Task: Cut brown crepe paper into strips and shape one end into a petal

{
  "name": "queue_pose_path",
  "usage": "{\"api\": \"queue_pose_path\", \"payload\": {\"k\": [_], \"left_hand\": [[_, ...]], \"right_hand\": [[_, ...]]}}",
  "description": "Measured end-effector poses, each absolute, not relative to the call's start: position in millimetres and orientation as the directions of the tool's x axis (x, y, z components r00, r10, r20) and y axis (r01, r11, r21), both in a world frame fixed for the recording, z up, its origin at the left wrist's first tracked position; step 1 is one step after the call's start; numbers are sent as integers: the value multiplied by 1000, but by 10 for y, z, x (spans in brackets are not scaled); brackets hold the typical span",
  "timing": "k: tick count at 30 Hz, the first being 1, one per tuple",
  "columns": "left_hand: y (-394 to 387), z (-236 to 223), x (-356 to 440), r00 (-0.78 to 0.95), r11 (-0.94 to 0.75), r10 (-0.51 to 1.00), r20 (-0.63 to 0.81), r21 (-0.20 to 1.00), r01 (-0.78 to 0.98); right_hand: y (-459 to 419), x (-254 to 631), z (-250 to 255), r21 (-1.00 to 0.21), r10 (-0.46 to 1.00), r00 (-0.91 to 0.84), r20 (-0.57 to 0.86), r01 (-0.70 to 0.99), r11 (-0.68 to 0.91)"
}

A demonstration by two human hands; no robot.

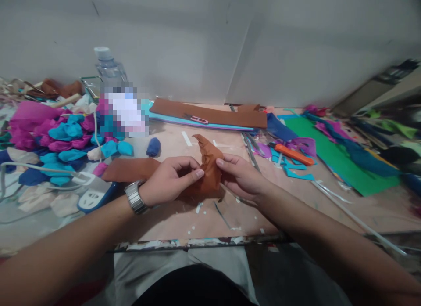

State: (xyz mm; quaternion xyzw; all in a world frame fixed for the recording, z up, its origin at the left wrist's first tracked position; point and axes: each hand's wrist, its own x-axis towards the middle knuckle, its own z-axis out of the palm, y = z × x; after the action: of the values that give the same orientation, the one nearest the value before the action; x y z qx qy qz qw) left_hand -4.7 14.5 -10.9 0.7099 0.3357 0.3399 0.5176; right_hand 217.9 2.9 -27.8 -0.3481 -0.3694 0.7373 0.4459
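Observation:
Between both hands, just over the worktable [226,227], is a piece of brown fabric [210,165] with a gathered, ruffled left edge and a pointed top. My left hand [173,178], with a metal watch on the wrist, pinches the fabric's left edge between thumb and index finger. From the other side my right hand [241,176] grips it, thumb in front and fingers partly hidden behind. A longer brown strip [131,169] lies to the left, running behind my left hand. A small dark blue fabric bundle [153,147] sits beyond that hand.
Pink, blue and cream fabric bundles [72,130] heap at the left, near a power strip [94,198] and a plastic bottle [110,66]. Brown sheets [210,113] bearing a small cutter [199,120] lie at the back. An orange utility knife [292,154] and green sheet [362,165] are right.

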Motion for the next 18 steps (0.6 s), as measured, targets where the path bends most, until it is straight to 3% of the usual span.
{"api": "queue_pose_path", "payload": {"k": [18], "left_hand": [[132,-139,-39,503,-268,846,177,956,115]], "right_hand": [[34,2094,-262,-802,916,-362,-173,-487,-344]]}}
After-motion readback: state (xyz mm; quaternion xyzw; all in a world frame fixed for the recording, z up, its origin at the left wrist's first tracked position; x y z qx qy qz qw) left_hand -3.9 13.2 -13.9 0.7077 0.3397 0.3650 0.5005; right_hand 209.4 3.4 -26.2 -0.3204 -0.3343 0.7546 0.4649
